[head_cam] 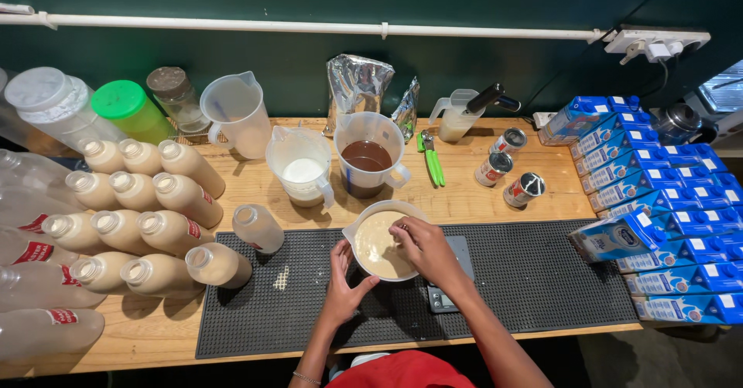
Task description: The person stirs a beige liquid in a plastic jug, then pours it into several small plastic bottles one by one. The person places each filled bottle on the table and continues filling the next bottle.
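Bright, even light from above, sharp focus.
Soft shadows fall toward the viewer; wide lens bends the edges; foil bag (356, 85) glares.

A white jug (385, 242), upright and nearly full of beige milky liquid, stands on a small grey scale (449, 280) on the black rubber mat (542, 280) near the bench's front edge, about midway along.

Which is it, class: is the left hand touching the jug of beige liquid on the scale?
Touching: the head view shows the left hand resting against the jug wall.
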